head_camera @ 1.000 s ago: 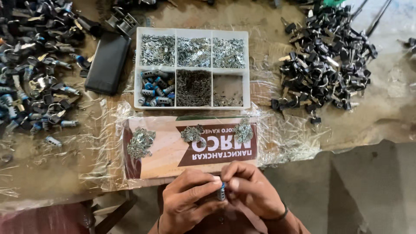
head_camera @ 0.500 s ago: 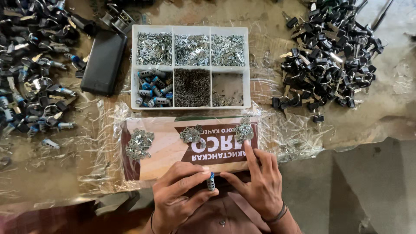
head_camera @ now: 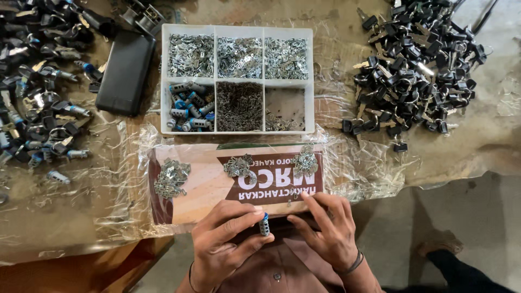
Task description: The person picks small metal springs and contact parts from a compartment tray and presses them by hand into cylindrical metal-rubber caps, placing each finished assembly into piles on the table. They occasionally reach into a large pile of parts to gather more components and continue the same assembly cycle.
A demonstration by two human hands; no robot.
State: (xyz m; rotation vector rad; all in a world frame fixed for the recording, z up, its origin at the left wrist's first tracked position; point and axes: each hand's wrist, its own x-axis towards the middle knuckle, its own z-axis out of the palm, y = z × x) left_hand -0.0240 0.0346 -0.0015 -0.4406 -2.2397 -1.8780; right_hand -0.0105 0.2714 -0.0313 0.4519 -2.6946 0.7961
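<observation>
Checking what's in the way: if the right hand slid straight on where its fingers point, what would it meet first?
Probably the small metal pile on the printed card, just beyond the right hand; farther on, the compartment tray. Height above the card is unclear.

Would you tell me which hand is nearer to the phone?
Left. The left hand lies below the phone, slightly right of it; the right hand is farther right.

Both hands are bare. The right hand (head_camera: 328, 230) has a dark band at its wrist; the left hand (head_camera: 225, 244) a thin one. A brownish buttoned shirt (head_camera: 277, 268) shows below.
</observation>
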